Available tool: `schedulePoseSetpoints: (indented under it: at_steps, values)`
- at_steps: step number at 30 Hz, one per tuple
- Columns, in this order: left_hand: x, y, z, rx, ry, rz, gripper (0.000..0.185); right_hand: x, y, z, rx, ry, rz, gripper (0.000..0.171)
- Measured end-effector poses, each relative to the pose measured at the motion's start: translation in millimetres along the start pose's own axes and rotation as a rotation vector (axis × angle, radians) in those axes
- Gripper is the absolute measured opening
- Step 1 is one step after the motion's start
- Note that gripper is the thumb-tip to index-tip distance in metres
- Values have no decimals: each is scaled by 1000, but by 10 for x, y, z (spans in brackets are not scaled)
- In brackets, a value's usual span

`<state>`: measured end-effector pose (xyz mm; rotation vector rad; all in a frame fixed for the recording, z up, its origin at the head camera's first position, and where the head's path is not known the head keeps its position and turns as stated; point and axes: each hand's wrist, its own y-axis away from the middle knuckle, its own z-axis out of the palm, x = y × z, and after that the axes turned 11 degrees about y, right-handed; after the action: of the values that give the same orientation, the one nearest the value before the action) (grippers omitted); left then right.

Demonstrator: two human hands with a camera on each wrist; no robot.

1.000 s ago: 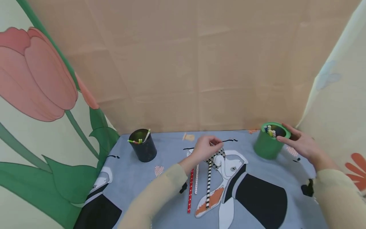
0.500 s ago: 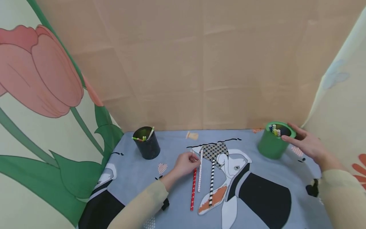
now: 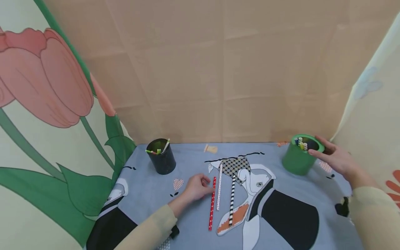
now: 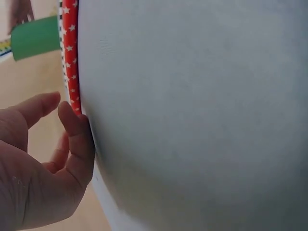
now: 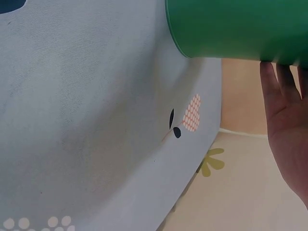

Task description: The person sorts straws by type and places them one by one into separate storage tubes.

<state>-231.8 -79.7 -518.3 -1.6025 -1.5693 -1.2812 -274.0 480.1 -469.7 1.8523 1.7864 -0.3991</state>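
At the far left of the grey printed cloth (image 3: 147, 187) stands a black cup (image 3: 161, 161) with a few green and white sticks poking out of it. My left hand (image 3: 195, 187) rests on the cloth just right of it, fingers loosely curled and holding nothing; the fingertips touch the upper end of the red straw with white stars (image 3: 212, 203). Just beside that straw lies a white dotted straw (image 3: 219, 186), and next to it a black-and-white striped straw (image 3: 232, 199), all three flat and roughly parallel. Further right, near the back corner, sits the green cup (image 3: 298, 159) with small coloured pieces inside. My right hand (image 3: 335, 159) has straight fingers laid against the cup's rim and far wall, not clasping it.
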Motion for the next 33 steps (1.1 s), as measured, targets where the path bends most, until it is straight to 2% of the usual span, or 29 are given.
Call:
schedulePoseSetpoints:
  at_steps: [14, 33]
  values:
    - [101, 105, 21, -47, -99, -39, 48, -2, 4, -5, -25, -4, 15, 100]
    - [135, 109, 27, -81, -140, -43, 47, 20, -3, 9, -12, -10, -9, 97]
